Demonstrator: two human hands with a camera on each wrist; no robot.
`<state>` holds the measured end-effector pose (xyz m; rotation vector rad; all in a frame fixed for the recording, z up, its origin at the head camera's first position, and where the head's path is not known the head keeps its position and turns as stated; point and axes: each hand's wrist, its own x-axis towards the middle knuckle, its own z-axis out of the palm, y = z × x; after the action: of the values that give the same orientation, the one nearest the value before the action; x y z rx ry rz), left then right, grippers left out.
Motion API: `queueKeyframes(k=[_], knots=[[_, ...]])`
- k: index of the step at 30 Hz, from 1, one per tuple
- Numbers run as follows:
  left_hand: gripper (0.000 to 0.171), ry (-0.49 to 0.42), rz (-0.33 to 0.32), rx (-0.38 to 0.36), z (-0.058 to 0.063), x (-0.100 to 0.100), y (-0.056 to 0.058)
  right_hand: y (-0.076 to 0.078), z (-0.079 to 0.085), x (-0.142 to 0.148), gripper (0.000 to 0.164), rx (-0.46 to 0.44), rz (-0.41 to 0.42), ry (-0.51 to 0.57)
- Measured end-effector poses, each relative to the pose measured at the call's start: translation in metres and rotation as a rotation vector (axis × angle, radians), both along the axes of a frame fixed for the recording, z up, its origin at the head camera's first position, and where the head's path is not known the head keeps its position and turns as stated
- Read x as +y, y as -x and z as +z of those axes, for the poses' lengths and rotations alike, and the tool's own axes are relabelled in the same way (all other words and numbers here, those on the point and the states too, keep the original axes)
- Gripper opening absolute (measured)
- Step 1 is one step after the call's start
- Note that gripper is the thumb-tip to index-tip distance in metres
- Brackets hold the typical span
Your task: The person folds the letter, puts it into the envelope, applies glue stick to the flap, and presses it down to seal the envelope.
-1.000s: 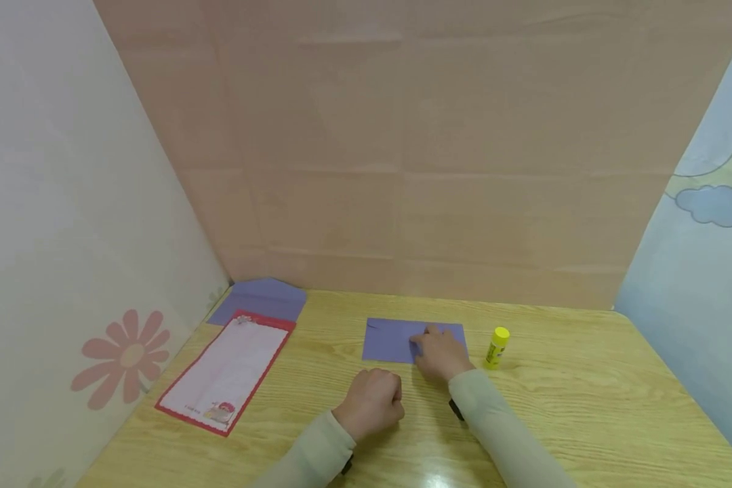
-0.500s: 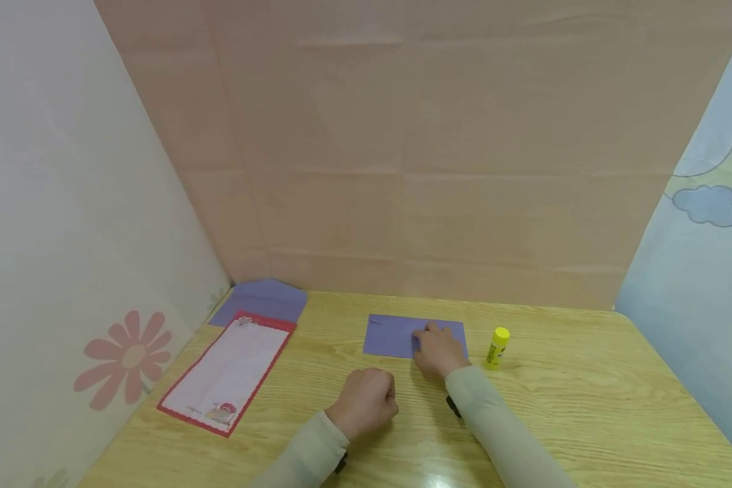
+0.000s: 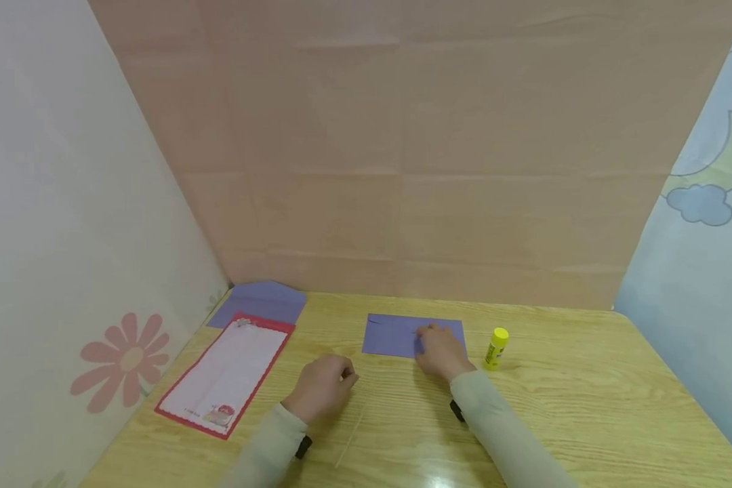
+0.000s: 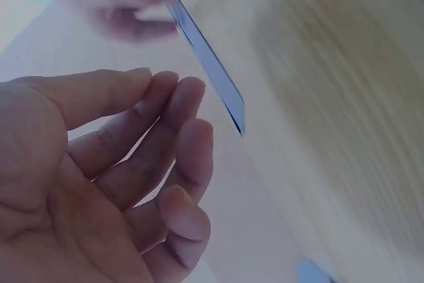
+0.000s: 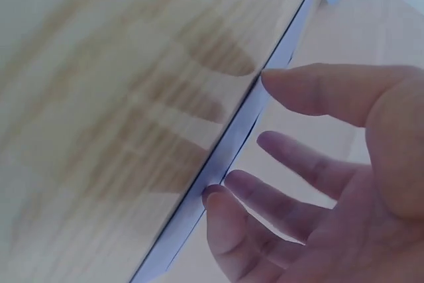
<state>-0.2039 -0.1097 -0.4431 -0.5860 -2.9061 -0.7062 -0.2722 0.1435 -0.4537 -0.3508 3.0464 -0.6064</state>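
Observation:
A purple envelope (image 3: 390,336) lies flat on the wooden table in the head view. My right hand (image 3: 442,352) rests on its right part, fingertips and thumb touching the paper; the right wrist view shows the thumb (image 5: 311,87) at its edge and the fingers spread apart. To the left and nearer, my left hand (image 3: 322,388) hovers above the table. Its fingers (image 4: 192,144) are loosely bent, thumb tip close to the index fingertip, and nothing shows between them. Below it in the head view is a thin pale strip (image 3: 348,442).
A yellow glue stick (image 3: 496,349) stands upright right of the envelope. On the left lies a red-bordered sheet of letter paper (image 3: 226,379), overlapping a second purple envelope (image 3: 259,303) at the back corner. Paper-covered walls (image 3: 402,203) rise behind and at both sides.
My left hand has moved left, and its fist has loosened. The thin pale strip now shows beside it. The envelope has slid slightly away from me; my right hand stays on it.

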Motion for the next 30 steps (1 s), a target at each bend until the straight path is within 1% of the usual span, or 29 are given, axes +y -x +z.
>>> queueKeyframes(k=[2, 6, 7, 10, 13, 16, 18, 21, 25, 28, 30], knots=[[0.012, 0.004, 0.032, -0.004, 0.002, -0.012, 0.002, -0.003, 0.002, 0.003, 0.034, -0.014, -0.020, 0.041], [0.016, -0.005, 0.111, -0.015, 0.009, -0.040, 0.004, -0.008, 0.003, 0.010, 0.010, -0.018, -0.050, 0.083], [0.016, -0.003, 0.134, -0.014, 0.010, -0.048, 0.004, -0.010, 0.003, 0.012, 0.006, -0.017, -0.054, 0.092], [0.012, 0.010, 0.194, -0.010, 0.015, -0.072, 0.006, -0.015, 0.003, 0.018, 0.013, -0.010, -0.050, 0.103], [0.015, 0.031, 0.251, -0.049, 0.017, -0.096, 0.010, -0.021, 0.004, 0.023, 0.017, -0.007, -0.041, 0.099], [0.013, 0.059, 0.301, -0.090, 0.017, -0.120, 0.013, -0.026, 0.005, 0.025, 0.016, -0.009, -0.027, 0.086], [0.013, 0.086, 0.332, -0.097, 0.016, -0.137, 0.015, -0.029, 0.005, 0.026, 0.016, -0.026, -0.017, 0.089], [0.026, 0.126, 0.390, -0.095, 0.016, -0.160, 0.017, -0.034, 0.006, 0.027, 0.020, -0.045, -0.001, 0.092], [0.047, 0.160, 0.488, -0.127, 0.012, -0.186, 0.021, -0.040, 0.007, 0.029, 0.031, -0.046, 0.023, 0.108], [0.061, 0.173, 0.542, -0.165, 0.006, -0.201, 0.023, -0.044, 0.009, 0.031, 0.036, -0.052, 0.032, 0.115], [0.072, 0.174, 0.564, -0.211, 0.003, -0.209, 0.024, -0.046, 0.009, 0.032, 0.039, -0.071, 0.025, 0.115]])
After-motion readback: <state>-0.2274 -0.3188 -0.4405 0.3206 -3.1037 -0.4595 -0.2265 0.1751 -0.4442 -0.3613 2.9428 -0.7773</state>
